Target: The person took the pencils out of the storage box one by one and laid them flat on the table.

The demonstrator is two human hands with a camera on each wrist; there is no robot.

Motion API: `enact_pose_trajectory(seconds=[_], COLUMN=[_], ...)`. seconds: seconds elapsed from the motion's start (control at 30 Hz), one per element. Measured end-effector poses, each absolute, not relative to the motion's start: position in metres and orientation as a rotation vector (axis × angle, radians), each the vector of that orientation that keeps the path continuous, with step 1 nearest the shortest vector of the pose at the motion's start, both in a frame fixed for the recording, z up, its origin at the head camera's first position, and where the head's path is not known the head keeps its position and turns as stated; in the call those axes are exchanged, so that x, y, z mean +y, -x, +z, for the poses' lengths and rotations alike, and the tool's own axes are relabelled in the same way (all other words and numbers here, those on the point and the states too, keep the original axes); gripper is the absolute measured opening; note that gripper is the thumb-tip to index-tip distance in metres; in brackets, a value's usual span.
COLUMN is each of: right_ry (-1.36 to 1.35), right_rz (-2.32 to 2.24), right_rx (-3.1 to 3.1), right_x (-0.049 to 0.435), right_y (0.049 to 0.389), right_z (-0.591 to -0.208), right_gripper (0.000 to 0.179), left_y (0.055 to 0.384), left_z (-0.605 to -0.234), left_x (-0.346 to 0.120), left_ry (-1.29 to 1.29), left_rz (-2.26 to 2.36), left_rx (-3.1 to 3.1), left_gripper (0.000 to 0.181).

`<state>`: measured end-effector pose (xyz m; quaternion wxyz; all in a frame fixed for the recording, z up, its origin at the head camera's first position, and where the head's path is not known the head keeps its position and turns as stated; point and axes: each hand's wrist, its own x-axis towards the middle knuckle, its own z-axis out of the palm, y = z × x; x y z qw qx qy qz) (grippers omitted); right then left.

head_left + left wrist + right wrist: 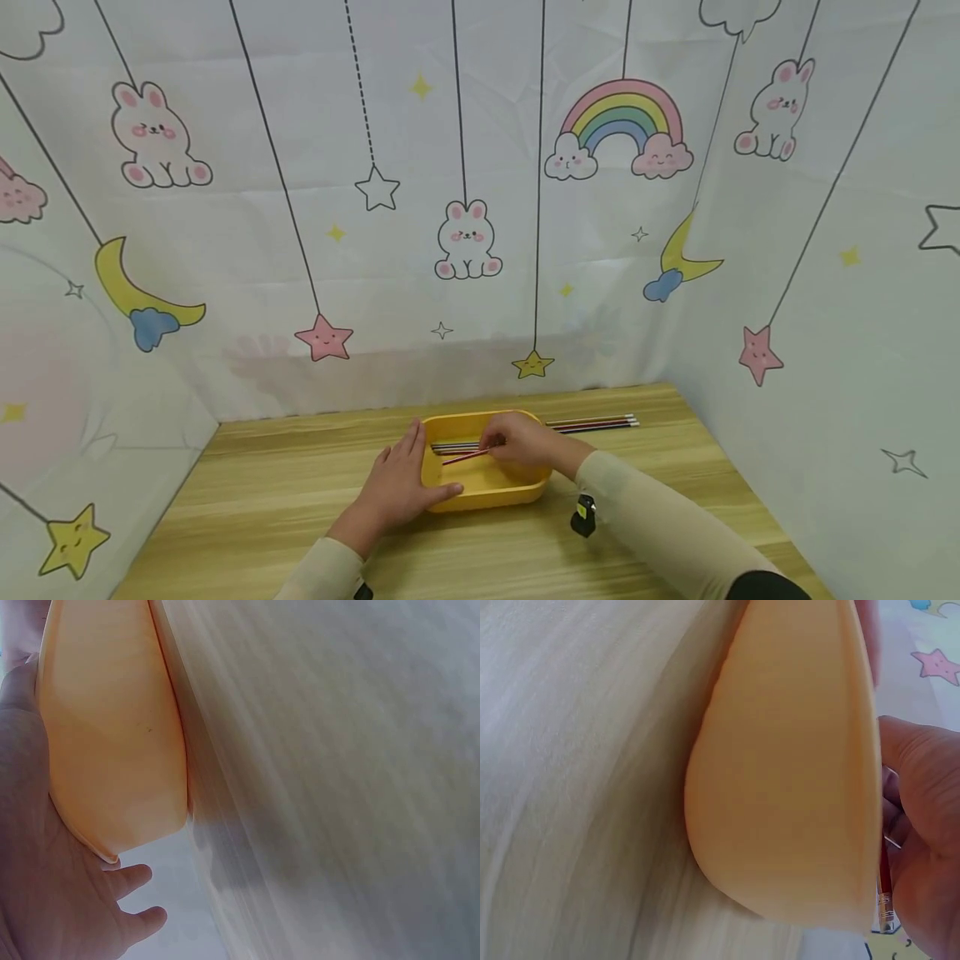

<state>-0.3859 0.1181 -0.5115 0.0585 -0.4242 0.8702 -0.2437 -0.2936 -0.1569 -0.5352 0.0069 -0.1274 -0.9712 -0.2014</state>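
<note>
A yellow plastic basket sits on the table. My left hand rests against its left end, fingers straight along the rim and thumb reaching over the front edge. Inside the basket, my right hand pinches a red pencil, held at a slant. Several pencils lie side by side in the basket behind it. In the right wrist view, the pencil's metal-banded end shows beside the palm; the basket wall hides much of the fingers. The left wrist view shows the left hand along the basket rim.
Several more pencils lie in a row on the wood-grain table, behind and right of the basket. A white curtain printed with rabbits, stars and moons stands behind the table and at both sides.
</note>
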Motion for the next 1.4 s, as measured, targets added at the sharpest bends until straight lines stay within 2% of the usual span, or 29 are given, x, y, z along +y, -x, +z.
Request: enact_pose_trajectory(seconds=[0.6, 0.87, 1.4], right_ry=[1.254, 1.275, 1.154], right_rz=[-0.995, -1.005, -1.024], right_rx=[2.548, 2.591, 2.652], right_x=[0.157, 0.178, 0.217], right_y=[0.378, 0.38, 0.38], right_z=[-0.485, -0.48, -0.467], right_gripper=[0.017, 0.019, 0.017], left_y=[0.294, 0.293, 0.294], left_z=[-0.537, -0.537, -0.538], left_x=[-0.158, -0.158, -0.156], left_ry=[0.398, 0.39, 0.407], left_rz=[-0.61, -0.626, -0.634], left_rx=[-3.038, -3.041, -3.033], left_gripper=[0.133, 0.133, 0.135])
